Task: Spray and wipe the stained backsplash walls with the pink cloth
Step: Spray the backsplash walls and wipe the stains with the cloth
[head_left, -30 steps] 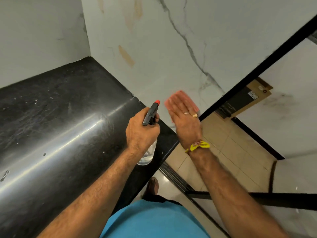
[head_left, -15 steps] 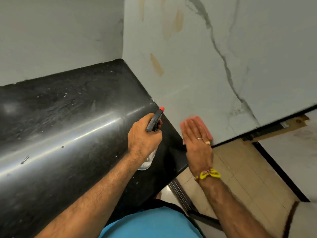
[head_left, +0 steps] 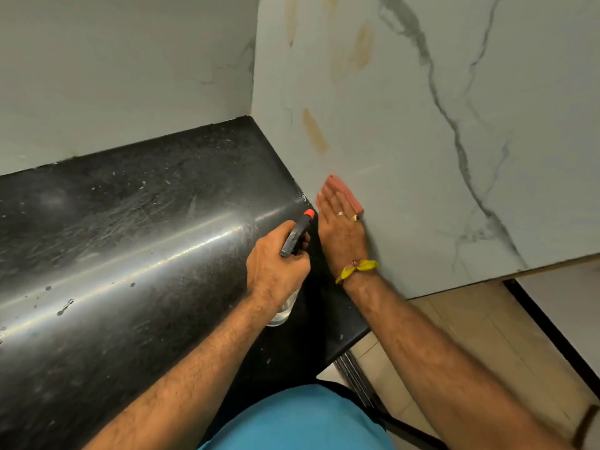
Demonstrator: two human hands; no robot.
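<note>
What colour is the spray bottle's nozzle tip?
Orange-red, on a dark grey trigger head; the spray bottle shows best in the head view.

A scuffed black countertop sits above a beige tiled floor.

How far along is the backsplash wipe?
Done: nothing clearly; the wall low by the counter looks stain-free, but whether it was wiped is unclear. In hand: right hand presses the pink cloth flat on the wall; left hand grips the spray bottle. Left: brown streak above the cloth and fainter smears higher up.
</note>
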